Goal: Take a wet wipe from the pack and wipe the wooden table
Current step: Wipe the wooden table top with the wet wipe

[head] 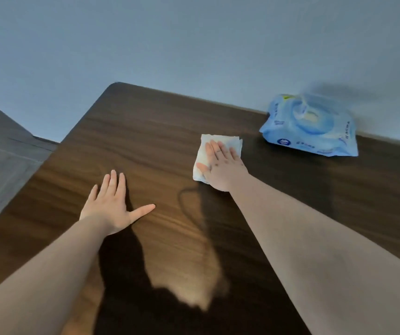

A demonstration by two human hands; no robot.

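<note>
A dark wooden table [145, 131] fills most of the view. A folded white wet wipe [228, 142] lies on it right of centre, and my right hand [220, 165] presses flat on top of it, fingers stretched out. A damp streak shows on the wood just below that hand. The blue wet wipe pack [312, 126] sits at the table's far right edge against the wall, its lid blurred. My left hand [114, 204] rests flat on the table to the left, fingers apart, holding nothing.
A grey-blue wall [194, 44] runs along the table's far edge. The table's rounded far-left corner [115, 84] ends beside a grey floor [3, 153] on the left.
</note>
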